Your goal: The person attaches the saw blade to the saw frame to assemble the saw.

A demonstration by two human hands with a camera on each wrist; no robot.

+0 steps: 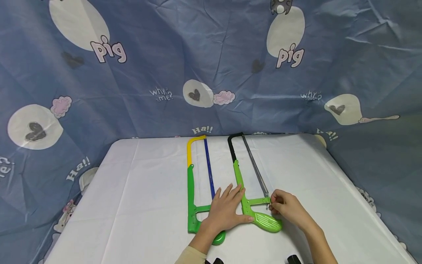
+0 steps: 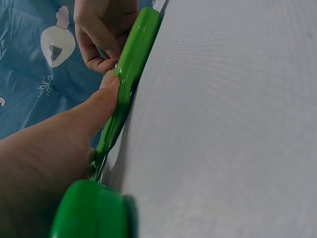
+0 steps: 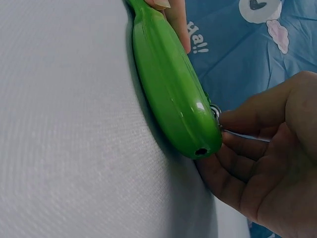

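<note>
Two hacksaws lie side by side on the white tabletop. My left hand rests with fairly straight, spread fingers against the light green hacksaw, its thumb on the frame near the handle. Below the grey blade, at the near end, my right hand pinches the small metal wing nut with thumb and fingers. The right wrist view has that metal piece beside the handle, partly hidden. A darker green hacksaw with yellow front and blue blade lies to the left, partly under my left forearm and palm.
White cloth covers the table. Behind it hangs a blue printed curtain, reaching the table's back edge and dropping along both sides. Dark objects show at the bottom edge of the head view.
</note>
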